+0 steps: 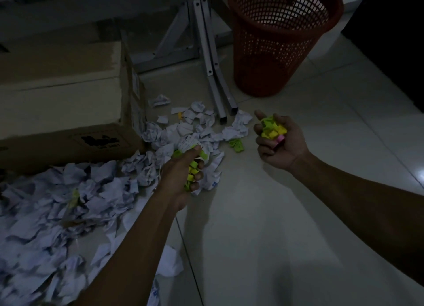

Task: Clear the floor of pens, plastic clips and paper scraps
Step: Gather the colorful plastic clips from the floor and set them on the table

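Left hand (183, 175), right hand (274, 137): both grip yellow-green plastic clips (274, 127) | advice: carry level to red basket (284, 41), 1 o'clock | avoid spilling.

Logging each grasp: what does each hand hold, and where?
Left hand grips a bunch of yellow-green clips in curled fingers; right hand cups yellow clips in its palm.
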`<state>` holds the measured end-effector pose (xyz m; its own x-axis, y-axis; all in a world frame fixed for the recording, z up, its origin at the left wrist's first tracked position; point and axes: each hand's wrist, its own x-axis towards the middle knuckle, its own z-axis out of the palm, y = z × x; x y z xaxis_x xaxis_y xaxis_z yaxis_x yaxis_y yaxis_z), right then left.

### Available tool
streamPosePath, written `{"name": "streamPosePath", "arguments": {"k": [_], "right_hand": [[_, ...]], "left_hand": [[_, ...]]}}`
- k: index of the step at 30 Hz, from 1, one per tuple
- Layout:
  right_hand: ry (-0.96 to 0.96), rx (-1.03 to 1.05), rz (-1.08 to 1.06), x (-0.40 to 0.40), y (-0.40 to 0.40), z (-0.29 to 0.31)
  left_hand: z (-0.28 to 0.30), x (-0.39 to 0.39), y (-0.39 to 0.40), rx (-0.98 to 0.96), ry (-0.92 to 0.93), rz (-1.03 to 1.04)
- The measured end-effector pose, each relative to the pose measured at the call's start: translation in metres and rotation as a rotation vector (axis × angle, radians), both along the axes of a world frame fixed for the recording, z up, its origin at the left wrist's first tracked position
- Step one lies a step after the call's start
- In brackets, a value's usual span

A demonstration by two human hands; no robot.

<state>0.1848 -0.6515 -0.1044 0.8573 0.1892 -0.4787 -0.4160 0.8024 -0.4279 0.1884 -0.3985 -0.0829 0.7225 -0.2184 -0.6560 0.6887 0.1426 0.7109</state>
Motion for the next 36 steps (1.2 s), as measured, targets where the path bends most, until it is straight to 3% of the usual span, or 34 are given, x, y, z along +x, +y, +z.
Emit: {"name": "streamPosePath", "arguments": {"k": [5,10,12,15,18,20,22,27,32,36], "right_hand": [[-0.036,0.187,0.077,0.002,-0.002,-0.003],[0.075,0.059,0.055,0.007,0.003,0.002],[0.174,-0.143,0.058,0.012,0.011,0.004],[0.277,-0.718,0.140,0.016,0.025,0.003],[0.051,-1.395,0.273,0.016,0.033,-0.007],[-0.073,-1.653,0.390,0.015,0.039,-0.016],[-0.056,-1.799,0.479,0.015,0.046,-0.022],[0.050,-1.993,0.643,0.011,0.064,-0.027],[0.085,-2.070,0.646,0.008,0.066,-0.026],[0.049,-1.922,0.508,0.003,0.062,-0.027]], "left_hand": [[0.003,-0.001,-0.001,-0.031,-0.008,-0.022],[0.007,-0.003,0.003,-0.012,-0.017,-0.013],[0.005,-0.002,0.007,-0.015,-0.016,-0.005],[0.005,-0.002,0.013,-0.019,-0.012,-0.001],[0.004,0.000,0.020,-0.053,-0.001,0.005],[0.005,0.002,0.026,-0.157,0.046,0.010],[0.005,0.003,0.034,-0.273,0.086,0.023],[0.003,0.005,0.055,-0.537,0.089,0.047],[0.006,0.001,0.070,-0.684,0.088,0.039],[0.004,0.004,0.077,-0.638,0.066,0.035]]}}
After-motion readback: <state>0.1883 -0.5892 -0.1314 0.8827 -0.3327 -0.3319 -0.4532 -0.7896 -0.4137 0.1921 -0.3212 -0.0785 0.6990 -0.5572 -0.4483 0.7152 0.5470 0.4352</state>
